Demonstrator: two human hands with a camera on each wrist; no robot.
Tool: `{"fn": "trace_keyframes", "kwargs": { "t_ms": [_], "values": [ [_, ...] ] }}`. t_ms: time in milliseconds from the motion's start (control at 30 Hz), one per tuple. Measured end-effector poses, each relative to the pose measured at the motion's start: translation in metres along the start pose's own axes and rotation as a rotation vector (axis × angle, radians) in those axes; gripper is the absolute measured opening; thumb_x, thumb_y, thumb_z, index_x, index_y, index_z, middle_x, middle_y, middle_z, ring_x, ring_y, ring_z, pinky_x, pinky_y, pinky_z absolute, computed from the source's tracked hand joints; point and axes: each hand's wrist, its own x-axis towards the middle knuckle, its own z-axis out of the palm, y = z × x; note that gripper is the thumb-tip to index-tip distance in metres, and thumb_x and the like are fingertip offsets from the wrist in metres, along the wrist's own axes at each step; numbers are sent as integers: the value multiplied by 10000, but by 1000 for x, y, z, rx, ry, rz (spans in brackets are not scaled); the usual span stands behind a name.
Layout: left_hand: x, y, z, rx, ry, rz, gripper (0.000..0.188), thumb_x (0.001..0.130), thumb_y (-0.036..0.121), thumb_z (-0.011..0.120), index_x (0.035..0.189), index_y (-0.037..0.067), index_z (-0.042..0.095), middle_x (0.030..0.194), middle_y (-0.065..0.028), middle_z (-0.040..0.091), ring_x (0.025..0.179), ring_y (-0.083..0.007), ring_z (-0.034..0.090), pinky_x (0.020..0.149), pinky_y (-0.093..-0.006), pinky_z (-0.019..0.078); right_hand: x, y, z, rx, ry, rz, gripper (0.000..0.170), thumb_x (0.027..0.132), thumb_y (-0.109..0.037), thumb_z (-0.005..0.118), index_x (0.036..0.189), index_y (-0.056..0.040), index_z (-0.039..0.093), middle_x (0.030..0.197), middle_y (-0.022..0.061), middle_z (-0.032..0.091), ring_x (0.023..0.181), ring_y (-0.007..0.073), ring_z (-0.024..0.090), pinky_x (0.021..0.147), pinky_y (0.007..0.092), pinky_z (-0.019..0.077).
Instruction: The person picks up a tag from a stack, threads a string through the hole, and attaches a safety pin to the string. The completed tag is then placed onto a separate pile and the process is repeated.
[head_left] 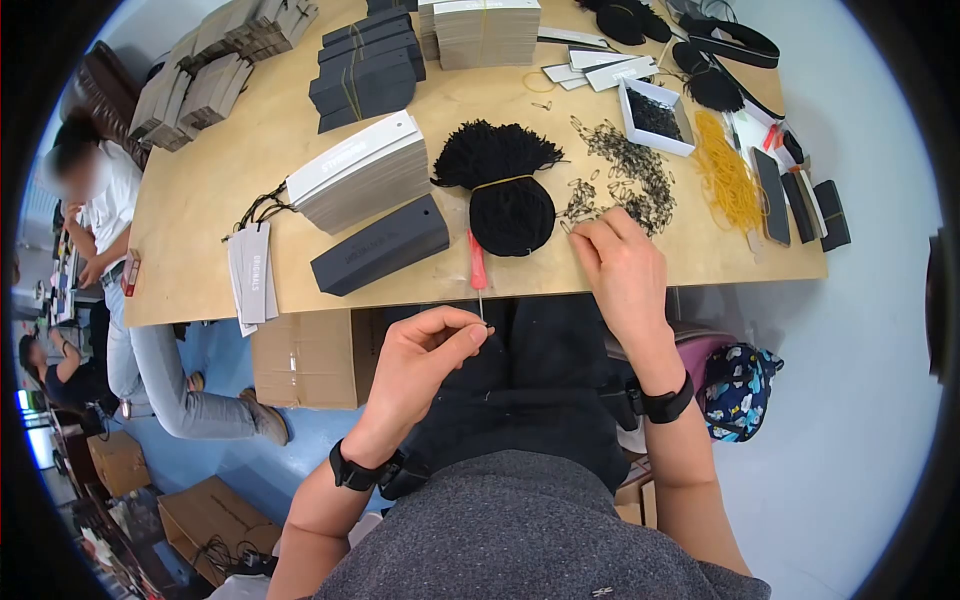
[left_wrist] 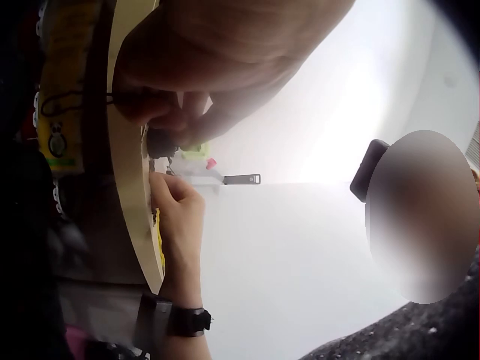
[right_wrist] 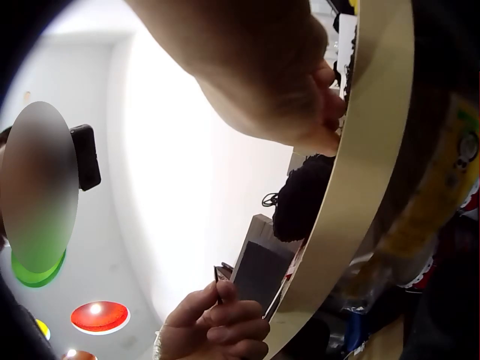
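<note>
My left hand [head_left: 425,350] is just off the table's front edge, thumb and index finger pinching a small dark wire safety pin [left_wrist: 64,103]. Close above those fingertips, the metal shaft of a red-handled tool [head_left: 477,262] overhangs the edge. My right hand [head_left: 625,270] reaches over the near end of a pile of small dark safety pins [head_left: 640,180], fingers bent down and fingertips right at the pins. Whether it grips one I cannot tell. Between the hands lies a bundle of black cords [head_left: 512,215], bound by a rubber band.
Left of the bundle are a dark tag stack [head_left: 382,245], a white tag stack [head_left: 360,170] and loose corded tags [head_left: 252,275]. Rightward are a white box [head_left: 655,117] of black pieces, yellow cords [head_left: 728,175] and a phone [head_left: 769,195]. A person [head_left: 110,210] is beside the table's left end.
</note>
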Motion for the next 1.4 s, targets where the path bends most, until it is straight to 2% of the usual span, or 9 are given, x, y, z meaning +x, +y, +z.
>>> {"fn": "trace_keyframes", "kwargs": {
  "t_ms": [333, 433, 533, 600, 800, 1233, 1300, 1333, 1400],
  "values": [
    [2, -4, 0, 15, -41, 32, 138, 928, 120, 694, 1001, 10, 729, 878, -8, 710, 760, -32, 573, 654, -198, 435, -17, 3, -6, -45, 19, 82, 100, 774, -64, 695, 784, -59, 596, 788, 104, 544, 703, 302, 618, 584, 414, 503],
    [4, -2, 3, -2, -16, 21, 117, 912, 64, 698, 1005, -6, 711, 867, -48, 694, 752, -64, 575, 669, -216, 447, -21, -1, -7, 65, 69, 128, 106, 782, -57, 698, 831, -54, 603, 791, 90, 548, 665, 258, 605, 569, 364, 486],
    [5, 1, 4, -16, 8, 33, 121, 918, 70, 693, 1011, -7, 711, 860, -41, 688, 746, -60, 567, 671, -215, 443, -23, -22, -23, 512, -13, 355, 86, 865, -78, 687, 904, -37, 621, 769, 17, 546, 634, 145, 557, 563, 289, 447],
    [6, 0, 5, -18, 0, 55, 123, 922, 80, 692, 1011, -3, 711, 864, -34, 688, 741, -58, 561, 668, -213, 437, -25, -40, -32, 1203, -339, 744, 108, 954, -127, 644, 973, -21, 634, 765, -46, 523, 650, 53, 486, 567, 225, 390],
    [5, 1, 4, -21, -20, 72, 133, 923, 97, 697, 1018, 4, 713, 858, -17, 683, 740, -56, 557, 666, -215, 435, -26, -51, -17, 1767, -729, 858, 210, 994, -204, 593, 869, -36, 599, 743, -52, 464, 616, 37, 369, 540, 216, 301],
    [4, -1, -1, -61, -64, 79, 136, 922, 107, 710, 1006, -1, 716, 840, -7, 666, 755, -55, 552, 676, -214, 432, -26, -54, -12, 1660, -867, 890, 241, 994, -235, 600, 879, -23, 607, 740, -44, 474, 620, 50, 404, 523, 225, 320],
    [4, 0, -2, -40, -61, 68, 133, 923, 111, 711, 995, -1, 718, 844, -4, 662, 758, -56, 547, 680, -213, 429, -23, -64, -23, 1202, -656, 663, 170, 962, -182, 650, 972, -12, 641, 776, -21, 508, 638, 65, 476, 540, 234, 376],
    [3, 2, -1, -41, -59, 68, 133, 923, 111, 711, 995, -1, 718, 844, -4, 662, 758, -56, 547, 680, -213, 429, -22, -66, -27, 1202, -658, 662, 170, 962, -182, 650, 972, -12, 641, 776, -21, 508, 638, 65, 476, 540, 234, 376],
    [2, 4, 0, -52, -55, 64, 135, 923, 116, 714, 993, 0, 719, 853, -1, 661, 764, -57, 546, 684, -214, 429, -21, -70, -33, 829, -288, 238, 165, 897, -99, 709, 1043, -37, 663, 838, 18, 539, 666, 113, 556, 573, 265, 444]
  ]
}}
